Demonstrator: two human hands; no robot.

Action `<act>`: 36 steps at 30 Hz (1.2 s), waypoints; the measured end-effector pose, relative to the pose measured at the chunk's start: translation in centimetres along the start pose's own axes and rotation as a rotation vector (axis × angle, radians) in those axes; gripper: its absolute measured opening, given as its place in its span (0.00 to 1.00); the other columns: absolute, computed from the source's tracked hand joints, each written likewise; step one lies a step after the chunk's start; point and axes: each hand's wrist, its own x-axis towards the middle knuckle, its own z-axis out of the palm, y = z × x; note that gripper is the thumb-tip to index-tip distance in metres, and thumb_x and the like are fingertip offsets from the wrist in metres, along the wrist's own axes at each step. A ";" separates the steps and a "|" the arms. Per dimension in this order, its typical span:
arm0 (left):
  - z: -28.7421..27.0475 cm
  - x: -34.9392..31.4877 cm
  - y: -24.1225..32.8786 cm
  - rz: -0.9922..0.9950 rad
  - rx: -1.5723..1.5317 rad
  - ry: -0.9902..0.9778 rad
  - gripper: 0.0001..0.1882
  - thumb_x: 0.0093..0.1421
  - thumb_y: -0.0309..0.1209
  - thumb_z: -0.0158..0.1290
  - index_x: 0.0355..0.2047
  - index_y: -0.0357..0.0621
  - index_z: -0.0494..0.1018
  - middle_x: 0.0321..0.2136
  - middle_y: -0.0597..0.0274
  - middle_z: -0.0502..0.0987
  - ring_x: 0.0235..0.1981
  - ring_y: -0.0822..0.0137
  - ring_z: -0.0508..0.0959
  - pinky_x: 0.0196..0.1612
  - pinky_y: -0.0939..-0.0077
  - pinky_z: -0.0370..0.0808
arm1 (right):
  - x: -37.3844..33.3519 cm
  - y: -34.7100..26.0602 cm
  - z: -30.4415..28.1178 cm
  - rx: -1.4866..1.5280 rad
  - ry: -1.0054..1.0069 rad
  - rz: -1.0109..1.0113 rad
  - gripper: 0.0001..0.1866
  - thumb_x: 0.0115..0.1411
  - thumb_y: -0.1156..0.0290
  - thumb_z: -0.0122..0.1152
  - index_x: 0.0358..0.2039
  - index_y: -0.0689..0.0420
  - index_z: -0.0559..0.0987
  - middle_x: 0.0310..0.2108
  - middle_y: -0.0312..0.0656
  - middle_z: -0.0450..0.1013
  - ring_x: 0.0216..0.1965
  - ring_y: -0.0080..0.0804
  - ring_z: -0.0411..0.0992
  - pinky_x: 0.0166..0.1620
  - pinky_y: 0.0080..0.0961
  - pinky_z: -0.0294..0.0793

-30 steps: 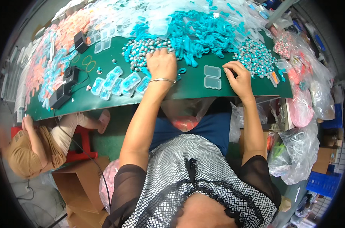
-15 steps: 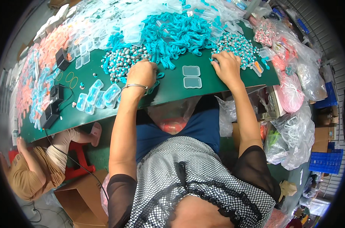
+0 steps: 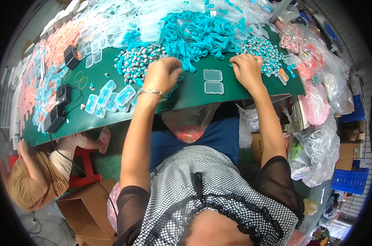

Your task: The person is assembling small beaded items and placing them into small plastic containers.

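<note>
My left hand (image 3: 163,74) hovers over the green table beside a heap of grey and teal beads (image 3: 138,61). Its fingers are curled together, and anything between them is hidden. Teal cord (image 3: 180,78) shows by its fingertips. My right hand (image 3: 248,71) is at the edge of another pile of small grey, white and teal pieces (image 3: 261,53). Its thumb and fingers are bent inward; what they hold, if anything, cannot be made out. Between both hands lies an open clear plastic box (image 3: 213,87), its two halves flat and nothing visible inside.
Teal cord loops (image 3: 198,37) are heaped behind, with clear boxes (image 3: 151,35) around them. Filled boxes (image 3: 106,96) lie left, near black devices (image 3: 54,119) with a cable. An orange-handled tool (image 3: 282,76) lies right. Another person (image 3: 38,176) sits at far left.
My left hand has lifted from the bead heap and moved right, toward the clear box. My right hand stays by its pile. The whole view has shifted slightly.
</note>
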 end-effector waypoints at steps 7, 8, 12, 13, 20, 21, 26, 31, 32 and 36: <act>6.7 -3.3 3.3 0.084 -0.135 0.152 0.07 0.52 0.28 0.64 0.31 0.42 0.80 0.25 0.59 0.77 0.21 0.65 0.77 0.26 0.72 0.74 | -3.7 -6.9 -3.1 0.374 0.028 -0.015 0.05 0.51 0.73 0.67 0.30 0.51 0.81 0.33 0.32 0.78 0.39 0.30 0.74 0.52 0.35 0.58; 7.4 -3.5 3.7 0.061 -0.146 0.145 0.07 0.51 0.30 0.64 0.29 0.43 0.79 0.24 0.59 0.76 0.24 0.62 0.77 0.29 0.68 0.74 | -3.9 -7.0 -2.8 0.373 0.022 -0.012 0.05 0.51 0.73 0.67 0.30 0.51 0.81 0.33 0.32 0.78 0.39 0.30 0.74 0.52 0.35 0.58; 8.7 -3.5 3.7 0.134 0.101 0.211 0.07 0.51 0.33 0.63 0.27 0.46 0.79 0.25 0.60 0.74 0.29 0.57 0.77 0.32 0.61 0.71 | -3.7 -7.3 -2.1 0.367 0.009 -0.001 0.04 0.52 0.73 0.67 0.29 0.52 0.81 0.31 0.32 0.78 0.38 0.30 0.73 0.52 0.36 0.57; 8.8 -3.6 3.6 0.115 0.133 0.196 0.07 0.51 0.34 0.63 0.26 0.46 0.78 0.25 0.60 0.74 0.31 0.55 0.76 0.33 0.59 0.70 | -3.6 -7.2 -2.1 0.338 -0.009 -0.020 0.04 0.52 0.73 0.67 0.29 0.51 0.80 0.30 0.32 0.77 0.38 0.31 0.73 0.52 0.38 0.58; 8.2 -4.6 3.7 0.159 0.128 0.150 0.12 0.52 0.36 0.62 0.35 0.45 0.77 0.26 0.59 0.74 0.31 0.54 0.76 0.34 0.60 0.69 | -3.2 -6.6 -2.9 0.470 -0.180 -0.013 0.03 0.53 0.72 0.65 0.29 0.51 0.80 0.29 0.33 0.76 0.37 0.32 0.73 0.52 0.41 0.60; 7.8 -4.7 3.9 0.149 0.112 0.138 0.16 0.52 0.36 0.62 0.39 0.45 0.76 0.27 0.58 0.73 0.32 0.54 0.76 0.34 0.60 0.68 | -3.0 -6.5 -2.9 0.472 -0.182 -0.015 0.03 0.53 0.72 0.65 0.29 0.51 0.80 0.29 0.33 0.76 0.37 0.32 0.73 0.52 0.41 0.60; 7.3 -4.7 3.5 0.177 0.162 0.081 0.23 0.52 0.36 0.62 0.47 0.44 0.72 0.29 0.57 0.73 0.34 0.54 0.76 0.35 0.59 0.68 | -1.3 -6.0 -1.9 0.623 -0.110 0.108 0.03 0.54 0.72 0.63 0.30 0.54 0.80 0.29 0.36 0.77 0.35 0.36 0.74 0.41 0.35 0.67; 8.3 -5.7 4.4 0.146 0.273 0.085 0.20 0.50 0.37 0.62 0.41 0.41 0.73 0.31 0.57 0.74 0.34 0.56 0.76 0.34 0.59 0.68 | 2.6 -8.5 -1.0 0.730 -0.122 -0.232 0.11 0.51 0.77 0.64 0.38 0.59 0.82 0.31 0.42 0.76 0.36 0.38 0.75 0.40 0.32 0.74; 8.5 -6.2 4.5 0.149 0.300 0.117 0.19 0.50 0.37 0.62 0.39 0.41 0.73 0.31 0.58 0.74 0.34 0.57 0.76 0.33 0.59 0.67 | 3.4 -9.2 -0.4 0.736 -0.120 -0.238 0.11 0.51 0.77 0.64 0.38 0.59 0.82 0.31 0.42 0.76 0.36 0.38 0.75 0.40 0.32 0.74; 8.6 -7.0 4.8 0.156 0.330 0.202 0.16 0.47 0.37 0.63 0.35 0.44 0.75 0.29 0.62 0.74 0.33 0.61 0.75 0.34 0.62 0.65 | 5.9 -11.9 1.2 0.635 -0.347 -0.324 0.11 0.50 0.74 0.67 0.37 0.56 0.82 0.33 0.41 0.75 0.37 0.41 0.74 0.41 0.34 0.74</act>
